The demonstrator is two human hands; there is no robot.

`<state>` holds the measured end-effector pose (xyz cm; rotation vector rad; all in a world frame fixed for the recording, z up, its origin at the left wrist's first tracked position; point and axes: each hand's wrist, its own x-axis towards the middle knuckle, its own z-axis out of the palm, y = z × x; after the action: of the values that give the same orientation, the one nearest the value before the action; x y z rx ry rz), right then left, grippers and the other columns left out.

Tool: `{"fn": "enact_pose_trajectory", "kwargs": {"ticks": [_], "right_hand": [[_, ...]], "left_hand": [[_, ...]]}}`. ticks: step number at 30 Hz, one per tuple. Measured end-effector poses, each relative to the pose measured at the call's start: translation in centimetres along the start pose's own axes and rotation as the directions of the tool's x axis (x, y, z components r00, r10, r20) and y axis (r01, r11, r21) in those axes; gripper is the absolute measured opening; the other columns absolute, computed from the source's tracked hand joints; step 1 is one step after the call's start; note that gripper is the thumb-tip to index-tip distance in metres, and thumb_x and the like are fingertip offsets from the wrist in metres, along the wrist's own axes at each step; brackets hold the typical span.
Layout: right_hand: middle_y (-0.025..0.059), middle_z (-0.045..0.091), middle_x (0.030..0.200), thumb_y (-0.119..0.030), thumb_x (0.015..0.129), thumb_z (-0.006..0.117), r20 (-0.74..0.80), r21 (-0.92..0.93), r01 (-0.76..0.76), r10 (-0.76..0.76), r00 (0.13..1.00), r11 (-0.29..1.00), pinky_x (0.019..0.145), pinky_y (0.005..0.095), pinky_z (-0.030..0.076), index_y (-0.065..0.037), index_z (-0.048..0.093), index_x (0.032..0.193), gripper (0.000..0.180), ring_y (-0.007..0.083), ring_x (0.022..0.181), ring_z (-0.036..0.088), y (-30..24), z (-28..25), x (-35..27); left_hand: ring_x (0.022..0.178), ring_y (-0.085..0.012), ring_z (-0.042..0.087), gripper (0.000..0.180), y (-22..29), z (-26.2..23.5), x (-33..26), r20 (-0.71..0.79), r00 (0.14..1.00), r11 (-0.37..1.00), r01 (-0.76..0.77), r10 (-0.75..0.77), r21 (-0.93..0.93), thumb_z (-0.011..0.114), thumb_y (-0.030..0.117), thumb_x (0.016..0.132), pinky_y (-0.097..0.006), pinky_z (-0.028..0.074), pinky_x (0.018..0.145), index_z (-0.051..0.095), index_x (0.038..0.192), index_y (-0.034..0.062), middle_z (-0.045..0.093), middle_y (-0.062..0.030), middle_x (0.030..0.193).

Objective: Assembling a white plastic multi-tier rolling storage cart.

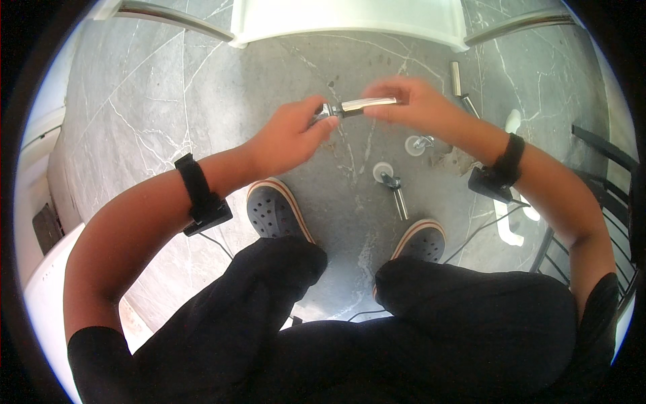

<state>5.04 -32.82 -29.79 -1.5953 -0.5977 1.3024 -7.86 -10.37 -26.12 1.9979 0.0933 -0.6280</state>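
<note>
My left hand (291, 135) and my right hand (404, 101) meet in front of me over a grey marble floor. Between them is a short shiny metal tube (367, 104), held level. My right hand grips its right end. My left hand pinches a small metal fitting (325, 112) at the tube's left end; part of it is hidden by my fingers. Each wrist wears a black band with a small black box.
On the floor lie two white caster wheels on metal stems (383, 173) (415, 145), loose metal tubes (456, 77) and a white plastic part (508, 232) at the right. A white panel (350, 20) stands ahead. A black frame (605, 151) is at far right. My shoes (276, 212) are below.
</note>
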Motion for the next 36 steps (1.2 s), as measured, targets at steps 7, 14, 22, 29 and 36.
{"fn": "enact_pose_trajectory", "kwargs": {"ticks": [7, 14, 22, 29, 36], "right_hand": [[0.0013, 0.068, 0.080, -0.026, 0.089, 0.072, -0.019, -0.047, -0.056, 0.055, 0.998, 0.997, 0.068, 0.0230, 0.050, -0.005, 0.070, 0.098, 0.023, 0.0080, 0.072, 0.062, -1.4, -0.6, -0.3], [0.0021, 0.070, 0.084, -0.028, 0.088, 0.073, -0.089, -0.158, 0.329, -0.346, 0.934, 0.931, 0.066, 0.0219, 0.050, -0.005, 0.070, 0.104, 0.027, 0.0070, 0.073, 0.062, -0.2, 0.2, 0.0], [0.0023, 0.070, 0.083, -0.026, 0.089, 0.072, -0.118, -0.189, 0.267, -0.292, 0.949, 0.945, 0.064, 0.0219, 0.048, -0.004, 0.070, 0.102, 0.026, 0.0070, 0.072, 0.061, -0.6, 0.2, 0.2], [0.0024, 0.069, 0.084, -0.026, 0.087, 0.073, 0.045, 0.048, -0.076, 0.073, 0.996, 0.996, 0.066, 0.0232, 0.049, -0.004, 0.071, 0.101, 0.026, 0.0077, 0.073, 0.062, -1.3, -0.6, 0.4], [0.0019, 0.069, 0.084, -0.028, 0.088, 0.073, -0.060, -0.172, 0.214, -0.227, 0.972, 0.962, 0.068, 0.0231, 0.050, -0.004, 0.071, 0.101, 0.027, 0.0085, 0.074, 0.062, -0.7, -0.5, 0.1]], "left_hand": [[0.065, -0.0088, 0.050, 0.021, 0.0, 0.0, -0.1, -0.010, 0.999, 0.999, -0.032, 0.032, 0.043, 0.052, 0.024, 0.100, -0.027, 0.042, 0.059, 0.055, 0.106, 0.0037, 0.058, -0.0016, 0.075], [0.066, -0.0086, 0.050, 0.022, -0.5, 0.1, -0.1, 0.015, 1.000, 1.000, 0.005, -0.005, -0.010, 0.052, 0.024, 0.100, -0.027, 0.042, 0.060, 0.055, 0.108, 0.0042, 0.058, -0.0011, 0.077], [0.067, -0.0083, 0.050, 0.022, -0.9, 0.1, 0.1, 0.015, 1.000, 0.998, 0.017, -0.016, -0.059, 0.051, 0.025, 0.101, -0.027, 0.042, 0.061, 0.055, 0.108, 0.0043, 0.058, -0.0006, 0.078], [0.068, -0.0085, 0.050, 0.022, -0.6, 0.1, 0.0, 0.041, 0.999, 1.000, 0.020, -0.020, 0.005, 0.050, 0.025, 0.101, -0.026, 0.043, 0.062, 0.055, 0.108, 0.0044, 0.057, -0.0001, 0.078], [0.068, -0.0099, 0.053, 0.023, -0.1, 0.0, 0.1, 0.018, 0.999, 1.000, -0.027, 0.027, 0.015, 0.051, 0.025, 0.101, -0.027, 0.044, 0.062, 0.055, 0.108, 0.0042, 0.059, -0.0018, 0.077]]}}
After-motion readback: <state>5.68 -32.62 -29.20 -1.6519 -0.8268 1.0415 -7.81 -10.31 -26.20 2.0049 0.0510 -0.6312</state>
